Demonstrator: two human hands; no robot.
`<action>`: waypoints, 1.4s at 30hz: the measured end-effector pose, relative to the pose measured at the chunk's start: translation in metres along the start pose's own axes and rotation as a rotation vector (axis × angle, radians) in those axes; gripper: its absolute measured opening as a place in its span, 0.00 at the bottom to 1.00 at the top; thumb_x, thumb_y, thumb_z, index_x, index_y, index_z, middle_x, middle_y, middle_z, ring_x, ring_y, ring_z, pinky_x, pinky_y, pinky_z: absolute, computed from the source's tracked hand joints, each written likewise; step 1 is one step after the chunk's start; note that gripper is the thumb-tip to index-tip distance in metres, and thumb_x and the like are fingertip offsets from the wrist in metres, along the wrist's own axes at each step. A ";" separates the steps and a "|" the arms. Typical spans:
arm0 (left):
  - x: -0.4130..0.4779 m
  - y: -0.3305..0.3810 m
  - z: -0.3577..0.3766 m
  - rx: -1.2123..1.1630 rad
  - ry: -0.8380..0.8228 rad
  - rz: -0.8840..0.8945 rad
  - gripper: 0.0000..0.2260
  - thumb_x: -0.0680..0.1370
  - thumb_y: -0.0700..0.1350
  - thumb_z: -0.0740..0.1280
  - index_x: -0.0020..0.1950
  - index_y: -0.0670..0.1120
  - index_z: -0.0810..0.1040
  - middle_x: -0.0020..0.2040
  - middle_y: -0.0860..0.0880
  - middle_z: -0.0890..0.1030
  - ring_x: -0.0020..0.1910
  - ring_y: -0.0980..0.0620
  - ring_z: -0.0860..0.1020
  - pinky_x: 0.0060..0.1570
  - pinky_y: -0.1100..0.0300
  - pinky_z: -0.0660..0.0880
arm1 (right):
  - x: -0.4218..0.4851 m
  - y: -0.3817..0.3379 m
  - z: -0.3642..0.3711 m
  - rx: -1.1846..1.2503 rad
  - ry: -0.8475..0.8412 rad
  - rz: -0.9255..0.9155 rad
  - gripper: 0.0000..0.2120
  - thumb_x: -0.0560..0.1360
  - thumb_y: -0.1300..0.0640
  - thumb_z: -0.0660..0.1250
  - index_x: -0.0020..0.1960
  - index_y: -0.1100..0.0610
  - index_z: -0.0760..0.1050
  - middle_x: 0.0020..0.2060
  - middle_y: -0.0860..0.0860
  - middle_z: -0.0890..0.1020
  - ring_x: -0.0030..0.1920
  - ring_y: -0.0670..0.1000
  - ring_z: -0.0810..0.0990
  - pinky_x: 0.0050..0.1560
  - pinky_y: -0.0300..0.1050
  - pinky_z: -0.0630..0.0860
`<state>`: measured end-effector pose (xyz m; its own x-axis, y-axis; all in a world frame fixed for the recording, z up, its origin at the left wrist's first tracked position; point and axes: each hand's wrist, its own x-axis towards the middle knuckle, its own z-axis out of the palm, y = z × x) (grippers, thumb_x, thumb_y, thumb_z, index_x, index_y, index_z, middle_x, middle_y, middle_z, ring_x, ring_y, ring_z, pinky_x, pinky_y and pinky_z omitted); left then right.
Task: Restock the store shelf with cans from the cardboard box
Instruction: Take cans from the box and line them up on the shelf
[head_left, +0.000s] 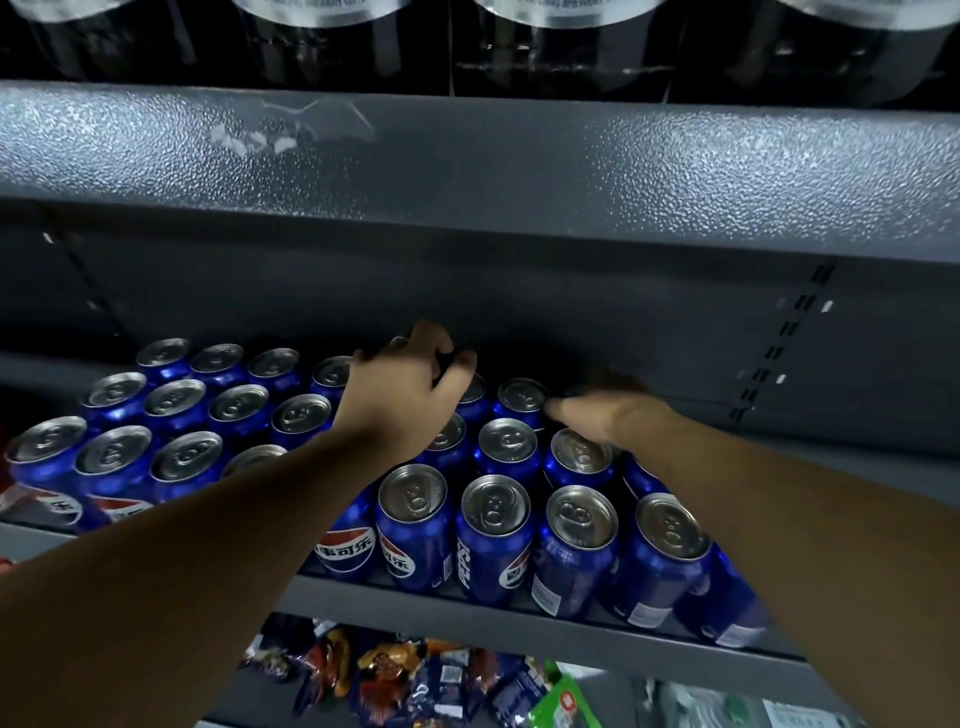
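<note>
Several rows of blue Pepsi cans (496, 535) stand upright on the grey metal shelf (415, 610). Both my arms reach over them toward the back. My left hand (405, 400) is at the back row, its fingers curled over the top of a can (399, 341) that is mostly hidden in shadow. My right hand (605, 413) lies low over the back cans on the right, thumb pointing left. Its fingers run into the dark, so I cannot see whether they hold anything. No cardboard box is in view.
The upper shelf's thick grey front edge (467, 156) hangs just above my hands, with dark cans (545, 15) on it. Snack packets (395, 670) lie on the shelf below. Right of the cans the shelf and slotted back panel (779, 353) are bare.
</note>
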<state>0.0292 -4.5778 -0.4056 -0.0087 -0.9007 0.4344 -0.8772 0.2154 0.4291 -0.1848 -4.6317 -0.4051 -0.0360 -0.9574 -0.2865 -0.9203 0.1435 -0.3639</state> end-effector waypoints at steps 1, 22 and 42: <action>0.000 0.000 0.000 -0.002 -0.003 0.000 0.10 0.81 0.57 0.58 0.53 0.51 0.68 0.32 0.55 0.72 0.34 0.57 0.71 0.58 0.48 0.69 | -0.001 0.000 0.000 -0.006 -0.006 0.001 0.31 0.65 0.30 0.63 0.60 0.50 0.74 0.54 0.52 0.80 0.52 0.56 0.79 0.57 0.54 0.77; -0.015 -0.041 -0.056 -0.028 -0.045 -0.057 0.18 0.78 0.67 0.51 0.50 0.55 0.71 0.34 0.57 0.71 0.37 0.53 0.73 0.55 0.43 0.74 | -0.044 -0.079 0.001 0.158 0.325 -0.280 0.33 0.77 0.32 0.55 0.78 0.41 0.52 0.78 0.46 0.59 0.75 0.58 0.63 0.74 0.57 0.58; -0.183 -0.302 -0.326 0.006 0.156 -0.199 0.18 0.81 0.57 0.61 0.64 0.47 0.72 0.56 0.48 0.77 0.58 0.45 0.74 0.53 0.51 0.70 | -0.211 -0.434 0.181 0.198 0.197 -0.649 0.34 0.79 0.34 0.55 0.80 0.45 0.50 0.80 0.49 0.54 0.78 0.56 0.57 0.77 0.56 0.56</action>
<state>0.4522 -4.3550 -0.3568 0.2380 -0.8561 0.4588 -0.8571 0.0371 0.5138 0.2923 -4.4466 -0.3472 0.4093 -0.8897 0.2023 -0.6921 -0.4472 -0.5666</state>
